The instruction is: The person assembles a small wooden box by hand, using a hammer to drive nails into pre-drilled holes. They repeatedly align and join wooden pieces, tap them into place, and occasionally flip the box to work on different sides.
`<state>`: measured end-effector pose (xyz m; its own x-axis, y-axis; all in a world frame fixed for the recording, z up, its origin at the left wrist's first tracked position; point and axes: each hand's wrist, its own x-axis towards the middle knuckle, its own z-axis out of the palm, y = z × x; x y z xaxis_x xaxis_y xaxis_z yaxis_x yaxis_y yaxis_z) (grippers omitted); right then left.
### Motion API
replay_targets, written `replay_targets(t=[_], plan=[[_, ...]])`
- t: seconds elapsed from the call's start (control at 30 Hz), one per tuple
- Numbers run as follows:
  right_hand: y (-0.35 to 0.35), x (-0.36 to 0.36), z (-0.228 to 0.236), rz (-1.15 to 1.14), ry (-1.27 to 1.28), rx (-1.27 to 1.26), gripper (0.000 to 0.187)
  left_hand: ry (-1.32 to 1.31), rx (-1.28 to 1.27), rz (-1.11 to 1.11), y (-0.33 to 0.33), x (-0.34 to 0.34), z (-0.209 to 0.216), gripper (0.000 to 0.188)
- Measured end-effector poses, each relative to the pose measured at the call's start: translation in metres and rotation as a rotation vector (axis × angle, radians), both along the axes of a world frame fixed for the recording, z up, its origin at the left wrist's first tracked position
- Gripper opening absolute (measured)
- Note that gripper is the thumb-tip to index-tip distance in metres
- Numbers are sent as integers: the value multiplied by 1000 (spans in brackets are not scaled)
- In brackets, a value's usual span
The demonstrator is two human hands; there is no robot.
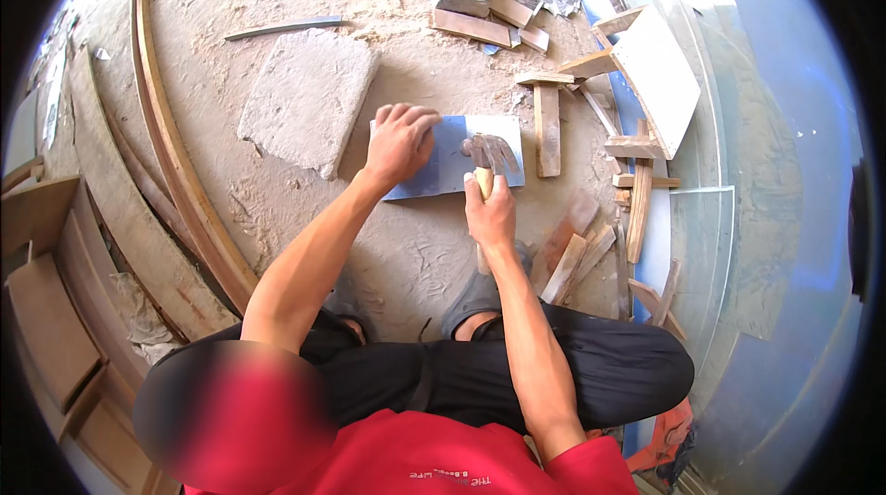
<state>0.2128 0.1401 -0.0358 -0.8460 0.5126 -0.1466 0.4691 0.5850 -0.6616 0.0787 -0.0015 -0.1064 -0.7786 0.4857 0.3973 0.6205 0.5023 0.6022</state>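
Squatting on the sandy floor [415, 255], the right hand [490, 214] grips a hammer [487, 155] by its wooden handle above a thin, stiff-looking metal sheet [452, 167] that the spread left hand [400, 140] presses flat at its left edge.

Claw hammer [487, 155] with wooden handle and blurred steel head, held upright over a flat grey-blue metal sheet [449, 166], the sheet lying on sandy ground, its left edge pinned down

Hammer head [491, 152] motion-blurred
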Motion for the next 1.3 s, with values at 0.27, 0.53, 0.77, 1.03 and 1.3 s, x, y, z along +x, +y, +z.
replay_targets(t=[0.27, 0.53, 0.77, 1.03, 1.3], plan=[[-14, -6, 17, 38, 205, -21, 41, -58, -245, 208, 6, 4, -7, 25], [-12, -10, 24, 14, 14, 18, 38, -47, -204, 202, 6, 2, -5, 24], [-17, -3, 4, 47, -53, 111, 36, -80, -224, 190, 7, 2, -2, 22], [-20, 1, 4, 65, 88, 63, 35, -67, -215, 194, 6, 1, -4, 22], [-12, 6, -8, 56, 56, 57, 39, -80, -216, 197, 5, 1, -3, 21]])
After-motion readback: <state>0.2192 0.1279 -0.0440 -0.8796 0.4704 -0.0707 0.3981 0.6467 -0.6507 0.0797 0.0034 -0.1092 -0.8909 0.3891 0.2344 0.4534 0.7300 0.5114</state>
